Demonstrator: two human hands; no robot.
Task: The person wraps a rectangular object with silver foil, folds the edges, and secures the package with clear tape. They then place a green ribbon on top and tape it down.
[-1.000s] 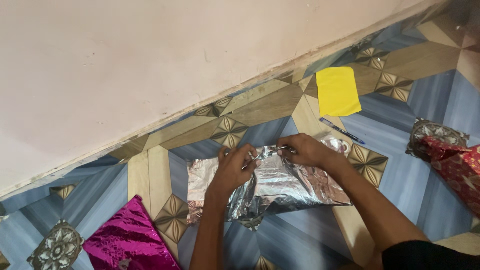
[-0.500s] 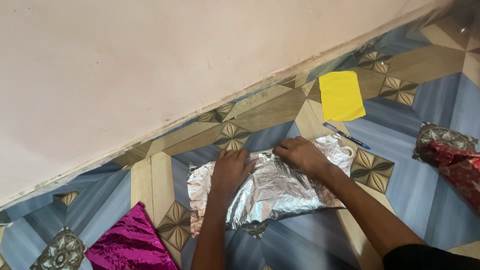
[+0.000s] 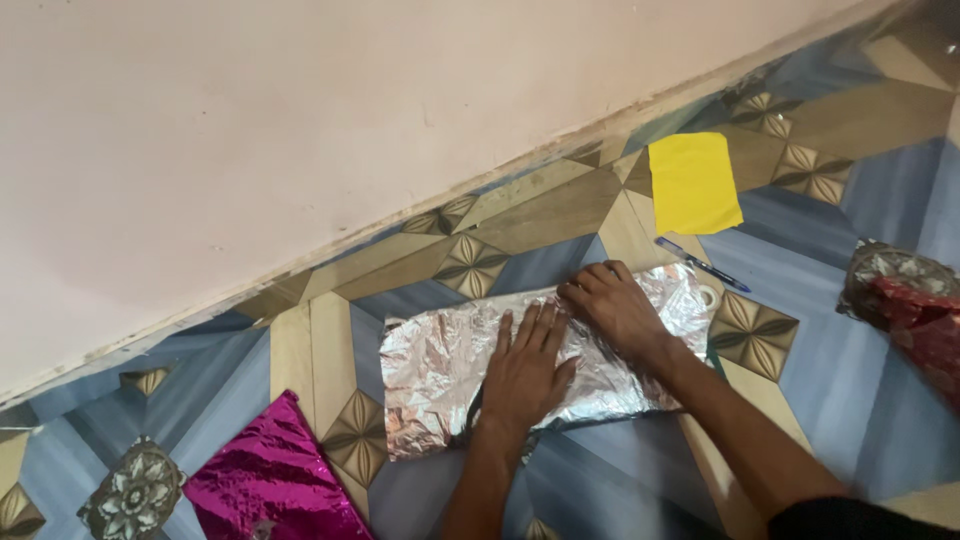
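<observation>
A crinkled sheet of silver foil paper lies spread flat on the patterned floor. My left hand presses palm-down on its middle with fingers spread. My right hand lies flat on the sheet's upper right part, fingers pointing left along the top edge. Neither hand grips anything. A blue pen lies just beyond the foil's right end, and a yellow paper sheet rests farther up near the wall.
A pink wall meets the floor along a diagonal line behind the foil. A magenta foil sheet lies at lower left. A red and silver patterned bundle sits at the right edge.
The foil was bunched and held up between both hands; it now lies flattened on the floor. Both hands have gone from gripping its top edge to pressing flat on it.
</observation>
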